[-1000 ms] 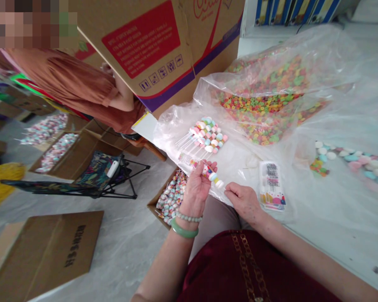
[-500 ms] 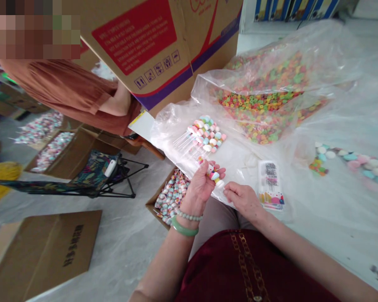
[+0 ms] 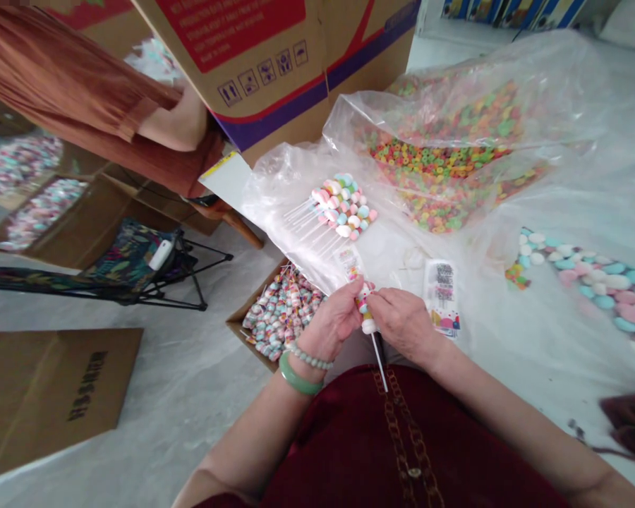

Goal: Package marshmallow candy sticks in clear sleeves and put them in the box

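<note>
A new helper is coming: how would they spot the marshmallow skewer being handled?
Find the big printed cardboard box, then the pile of marshmallow skewers before it. Nearer the camera are the left hand and right hand. The marshmallow skewer is the only one between them, its white stick pointing toward the burgundy top.

Marshmallow skewers [image 3: 343,207] lie on the table [image 3: 508,356] beyond the left hand [image 3: 337,317], the carton [image 3: 291,109] behind them, the bag of gummy rings [image 3: 545,79] behind to their right. A wrapper stack [image 3: 442,295] lies just right of the right hand [image 3: 405,321], loose marshmallows [image 3: 618,282] farther right. Left, on the floor [image 3: 174,384], stand a box of wrapped skewers [image 3: 236,323] and, farther off, a folding chair [image 3: 119,264]
</note>
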The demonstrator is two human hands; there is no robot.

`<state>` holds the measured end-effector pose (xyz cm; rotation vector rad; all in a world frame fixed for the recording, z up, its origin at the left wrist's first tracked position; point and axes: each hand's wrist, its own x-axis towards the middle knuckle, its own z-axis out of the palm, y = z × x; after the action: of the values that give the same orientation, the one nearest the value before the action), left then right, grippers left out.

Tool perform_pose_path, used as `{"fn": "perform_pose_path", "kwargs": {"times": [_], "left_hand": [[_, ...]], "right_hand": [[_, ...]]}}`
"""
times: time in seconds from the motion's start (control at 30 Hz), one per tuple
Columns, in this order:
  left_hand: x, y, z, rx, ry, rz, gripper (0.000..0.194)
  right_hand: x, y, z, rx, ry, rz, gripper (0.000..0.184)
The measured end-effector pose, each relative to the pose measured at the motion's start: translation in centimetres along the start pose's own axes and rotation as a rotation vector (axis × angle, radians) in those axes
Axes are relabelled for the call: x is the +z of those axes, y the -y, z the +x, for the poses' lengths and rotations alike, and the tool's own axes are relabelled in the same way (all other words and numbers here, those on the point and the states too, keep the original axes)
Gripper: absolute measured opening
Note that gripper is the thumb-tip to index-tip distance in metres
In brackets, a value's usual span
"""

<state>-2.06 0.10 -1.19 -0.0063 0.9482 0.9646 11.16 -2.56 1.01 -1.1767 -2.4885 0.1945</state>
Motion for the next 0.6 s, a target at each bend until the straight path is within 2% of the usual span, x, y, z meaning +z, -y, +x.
{"fn": "perform_pose_path", "kwargs": {"times": [0.13,0.2,0.27,0.33,0.43,0.6], "left_hand": [[-0.6,0.9,-0.6,-0.028,0.032,0.048,0.020],[-1.0,1.2,-1.0,-0.056,0.075,0.078,0.020],[-1.5,1.3,-1.7,-0.065,0.137,0.086,0.015],[-1.9,1.3,-2.6,-0.057,0.205,0.078,0.012],[-2.4,1.1,-4.0,-0.049,0.240,0.056,0.021],[-2.6,0.9,-5.4,0.040,0.204,0.044,0.022]], "right_hand": [[-0.6,0.0,-0.3,-0.059,0.126,0.004,0.017],[-0.8,-0.1,-0.4,-0.031,0.187,0.060,0.019],[-0.9,-0.1,-0.5,0.075,0.211,0.159,0.020],[-0.8,-0.2,-0.6,0.280,0.171,0.292,0.020],[-0.5,-0.5,-0.8,0.597,0.093,0.536,0.017],[0.5,0.2,-0.9,0.709,0.139,0.945,0.015]]}}
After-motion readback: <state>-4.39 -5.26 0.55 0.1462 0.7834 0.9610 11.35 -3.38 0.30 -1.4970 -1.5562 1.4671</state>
